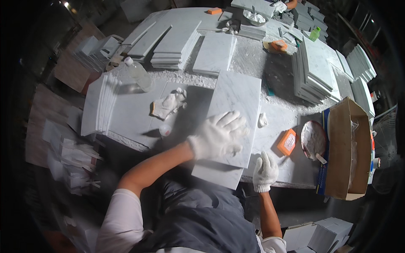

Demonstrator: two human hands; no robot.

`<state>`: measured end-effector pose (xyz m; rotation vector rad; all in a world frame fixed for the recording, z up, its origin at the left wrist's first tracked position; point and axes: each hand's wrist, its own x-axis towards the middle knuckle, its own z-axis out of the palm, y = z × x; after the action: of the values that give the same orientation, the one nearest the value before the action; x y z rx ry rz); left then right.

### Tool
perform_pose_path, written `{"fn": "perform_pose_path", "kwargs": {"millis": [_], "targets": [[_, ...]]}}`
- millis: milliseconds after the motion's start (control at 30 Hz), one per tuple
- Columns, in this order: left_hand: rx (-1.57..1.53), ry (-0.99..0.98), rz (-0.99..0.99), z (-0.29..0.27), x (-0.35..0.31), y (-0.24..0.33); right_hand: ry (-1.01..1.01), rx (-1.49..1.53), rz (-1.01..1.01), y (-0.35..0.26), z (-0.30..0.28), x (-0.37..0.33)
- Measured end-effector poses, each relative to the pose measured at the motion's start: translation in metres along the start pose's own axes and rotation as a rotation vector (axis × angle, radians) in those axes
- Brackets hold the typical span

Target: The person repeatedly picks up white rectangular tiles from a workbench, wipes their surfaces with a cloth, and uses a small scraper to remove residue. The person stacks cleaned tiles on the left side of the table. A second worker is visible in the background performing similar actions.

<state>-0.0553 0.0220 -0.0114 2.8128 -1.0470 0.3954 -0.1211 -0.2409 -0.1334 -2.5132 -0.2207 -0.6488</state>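
Note:
A grey-veined white marble tile (236, 93) lies lengthwise in front of me, overlapping another marble tile (217, 174) that juts out beneath its near end. My left hand (221, 135), in a white knit glove, rests on the upper tile with its fingers spread. Right of the tile, at the table's near edge, is my gloved right hand (265, 172). Its fingers stretch forward, side by side, and nothing shows in them. An orange sponge block (287, 142) and a small white lump (263, 120) lie just beyond the right hand.
On the left are a spare glove (169, 104), a clear bottle (139, 76) and a small white cup (165, 130). A bowl of white paste (314, 139) sits beside a cardboard box (337, 149) on the right. Stacked tiles (312, 71) line the back, where another person's gloved hand (279, 6) shows.

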Motion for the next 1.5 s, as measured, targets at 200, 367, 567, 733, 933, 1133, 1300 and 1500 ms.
{"fn": "perform_pose_path", "kwargs": {"millis": [200,367,567,733,933,1133,1300,1500], "targets": [[0.126,-0.354,-0.223,0.031,0.106,-0.069,-0.003,0.034,-0.024,0.001,-0.001,0.001],[0.163,-0.335,-0.058,0.039,0.124,-0.059,-0.021,0.01,-0.025,0.002,0.0,-0.001],[-0.105,-0.45,0.199,-0.005,0.033,0.047,0.063,-0.003,-0.113,0.006,0.0,0.004],[-0.542,-0.127,0.278,-0.022,-0.036,0.093,0.021,0.085,-0.076,0.009,-0.002,-0.004],[-0.664,0.34,-0.31,-0.035,-0.094,0.078,-0.096,0.735,0.255,-0.034,-0.014,-0.03],[-0.843,0.492,-0.867,-0.023,-0.126,0.053,-0.012,0.852,0.662,-0.068,-0.011,-0.035],[-1.036,0.405,-1.058,-0.014,-0.122,0.035,-0.067,0.613,0.252,-0.056,-0.014,-0.004],[-1.056,0.08,-1.142,-0.006,-0.093,0.017,-0.095,0.446,0.197,-0.081,-0.025,0.022]]}}
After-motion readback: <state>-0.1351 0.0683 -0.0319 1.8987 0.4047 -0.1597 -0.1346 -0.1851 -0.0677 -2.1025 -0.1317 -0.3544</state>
